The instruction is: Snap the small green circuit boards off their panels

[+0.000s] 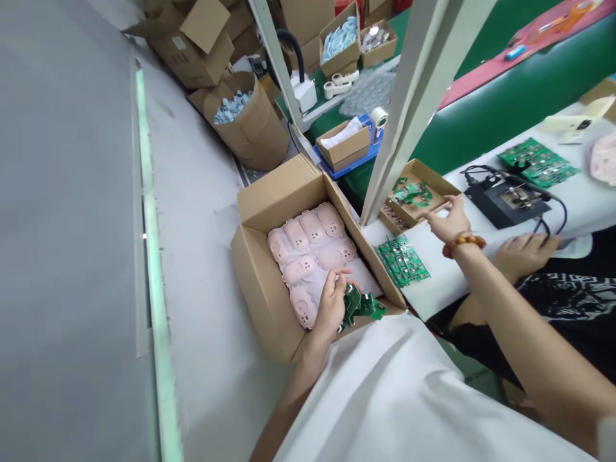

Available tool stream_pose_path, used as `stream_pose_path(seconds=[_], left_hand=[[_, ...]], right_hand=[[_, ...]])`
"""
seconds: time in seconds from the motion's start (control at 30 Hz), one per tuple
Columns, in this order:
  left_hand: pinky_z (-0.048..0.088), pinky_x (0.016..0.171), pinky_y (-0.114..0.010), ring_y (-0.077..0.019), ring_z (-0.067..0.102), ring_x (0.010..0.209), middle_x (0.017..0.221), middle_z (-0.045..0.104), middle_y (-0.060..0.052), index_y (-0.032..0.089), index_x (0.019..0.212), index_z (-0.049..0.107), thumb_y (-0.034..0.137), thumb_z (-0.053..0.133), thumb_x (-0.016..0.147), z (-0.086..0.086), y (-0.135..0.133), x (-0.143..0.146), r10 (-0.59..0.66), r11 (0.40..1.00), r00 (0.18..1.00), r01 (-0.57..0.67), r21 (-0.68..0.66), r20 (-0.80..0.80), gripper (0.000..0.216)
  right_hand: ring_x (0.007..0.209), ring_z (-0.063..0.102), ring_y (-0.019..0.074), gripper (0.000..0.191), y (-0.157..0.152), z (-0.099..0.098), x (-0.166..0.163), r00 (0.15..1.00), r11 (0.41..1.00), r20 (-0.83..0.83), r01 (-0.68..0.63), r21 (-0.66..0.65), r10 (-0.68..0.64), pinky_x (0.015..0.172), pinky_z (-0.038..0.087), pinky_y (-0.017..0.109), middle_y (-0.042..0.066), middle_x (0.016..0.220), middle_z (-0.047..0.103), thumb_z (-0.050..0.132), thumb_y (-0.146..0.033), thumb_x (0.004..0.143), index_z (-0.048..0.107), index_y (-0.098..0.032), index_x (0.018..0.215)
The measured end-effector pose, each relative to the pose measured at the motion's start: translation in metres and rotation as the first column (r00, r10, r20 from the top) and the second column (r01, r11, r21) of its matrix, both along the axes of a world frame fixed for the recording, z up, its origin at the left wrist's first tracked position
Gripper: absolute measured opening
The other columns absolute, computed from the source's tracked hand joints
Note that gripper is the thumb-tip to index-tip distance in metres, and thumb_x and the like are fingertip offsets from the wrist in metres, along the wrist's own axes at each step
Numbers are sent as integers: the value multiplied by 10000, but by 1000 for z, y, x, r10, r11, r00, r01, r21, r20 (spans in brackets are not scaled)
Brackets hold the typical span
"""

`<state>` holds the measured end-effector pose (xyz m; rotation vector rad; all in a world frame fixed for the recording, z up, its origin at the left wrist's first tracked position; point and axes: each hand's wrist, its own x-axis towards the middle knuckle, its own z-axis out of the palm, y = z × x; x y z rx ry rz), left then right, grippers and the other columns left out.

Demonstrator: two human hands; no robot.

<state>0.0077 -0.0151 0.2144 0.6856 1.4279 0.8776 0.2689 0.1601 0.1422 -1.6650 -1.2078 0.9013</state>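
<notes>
My left hand [332, 301] is closed around several green circuit boards [362, 304], holding them over the near side of a large open carton [260, 289]. Inside that carton, pink plastic shells [299, 234] lie in rows on a pale sheet. My right hand [450, 221], with a beaded bracelet [464, 244] at the wrist, is at the near rim of a shallow cardboard box [436, 183]. Its thumb and fingers are apart, and I see nothing held between them. Loose green board pieces [411, 192] lie in that box.
Another person's hand [527, 255] rests by a black device with cables [510, 199]. Green board panels [402, 262] lie on the white tabletop [445, 273]. A metal post [409, 102] rises beside the carton. Left of it stands a tall bag of blue parts [250, 125].
</notes>
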Motion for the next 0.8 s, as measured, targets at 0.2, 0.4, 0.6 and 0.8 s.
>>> stream_pose_path(seconds=[0.2,0.4,0.6,0.8], left_hand=[[502,667,-251,-145,606,714,909,709,-34,231,1120,524,700,385,979,4,-2,3,77,996,994,-72,61,-82,509],[537,895,-290,-164,679,1030,1201,726,-63,257,1176,538,528,366,1053,-5,-15,-3,-30,998,982,39,50,-185,344],[470,1085,-355,-193,626,1248,1297,691,-74,248,1231,540,356,413,1054,9,-32,-22,-174,970,898,228,89,-405,243],[481,1090,-393,-233,588,1302,1389,599,-89,270,1320,514,247,417,1042,42,-50,-20,-307,873,688,478,92,-658,295]], right_hand=[[783,758,232,419,-126,57,-59,769,762,-521,-573,-303,371,667,664,384,82,945,784,766,-581,805,730,-208,990],[668,710,210,475,-169,66,-81,866,848,-407,-430,-311,290,563,643,338,54,781,754,766,-647,770,743,-187,883],[694,735,230,401,-175,61,-70,926,905,-19,-371,-207,376,638,638,371,76,949,795,625,-565,912,758,-211,1047],[976,744,259,238,-186,71,-84,796,797,54,-604,9,603,814,645,386,94,1063,755,648,-399,935,764,-231,1058]])
